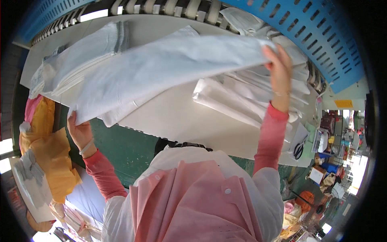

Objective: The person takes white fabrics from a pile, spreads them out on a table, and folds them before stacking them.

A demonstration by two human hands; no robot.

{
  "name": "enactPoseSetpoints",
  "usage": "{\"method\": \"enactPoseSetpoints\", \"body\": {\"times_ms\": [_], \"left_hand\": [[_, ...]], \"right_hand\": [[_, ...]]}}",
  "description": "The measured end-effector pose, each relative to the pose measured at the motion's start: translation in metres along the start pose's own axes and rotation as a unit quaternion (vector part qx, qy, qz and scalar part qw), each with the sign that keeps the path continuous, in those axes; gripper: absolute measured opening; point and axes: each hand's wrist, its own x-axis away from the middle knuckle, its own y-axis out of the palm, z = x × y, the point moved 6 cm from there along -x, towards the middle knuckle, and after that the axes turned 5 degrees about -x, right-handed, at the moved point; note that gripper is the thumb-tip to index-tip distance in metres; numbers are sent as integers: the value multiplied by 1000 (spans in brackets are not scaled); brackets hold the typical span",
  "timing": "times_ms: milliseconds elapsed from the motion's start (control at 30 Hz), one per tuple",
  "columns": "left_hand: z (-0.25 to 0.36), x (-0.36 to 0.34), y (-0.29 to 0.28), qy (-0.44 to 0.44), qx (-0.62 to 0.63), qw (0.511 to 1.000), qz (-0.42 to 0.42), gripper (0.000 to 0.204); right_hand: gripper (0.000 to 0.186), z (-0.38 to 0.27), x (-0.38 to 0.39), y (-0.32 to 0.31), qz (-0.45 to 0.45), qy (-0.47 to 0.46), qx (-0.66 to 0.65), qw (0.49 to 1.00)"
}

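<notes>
A long light-blue and white piece of fabric (173, 60) is stretched slantwise in front of me over the table (177, 115). My left hand (82, 132), at the near left, pinches its lower left corner between thumb and fingers. At the far right my right hand (279, 70) is closed on the other end, thumb on top. Beneath the raised cloth lies another white fabric piece (125, 111), partly covered. Folded white fabric (234, 94) lies in loose layers left of my right forearm. A stack of folded pale fabric (86, 54) sits at the far left of the table.
Along the table's far edge run white rollers (181, 9), with a blue slotted panel (310, 32) above at the right. Black-handled scissors (298, 150) lie at the right table end. Yellow cloth (50, 157) hangs at the left. Cluttered shelves (334, 149) stand at the right.
</notes>
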Motion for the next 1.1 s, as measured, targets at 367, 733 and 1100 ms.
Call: {"method": "enactPoseSetpoints", "body": {"times_ms": [367,733,1100], "left_hand": [[-83,-13,-116,171,-719,673,25,41],[-199,78,70,-339,-374,789,-349,26],[-252,169,112,-473,-343,697,-415,26]], "right_hand": [[27,112,-28,101,-171,-146,541,811],[37,108,190,-296,485,-35,110,867],[48,204,248,-345,456,160,-169,859]]}}
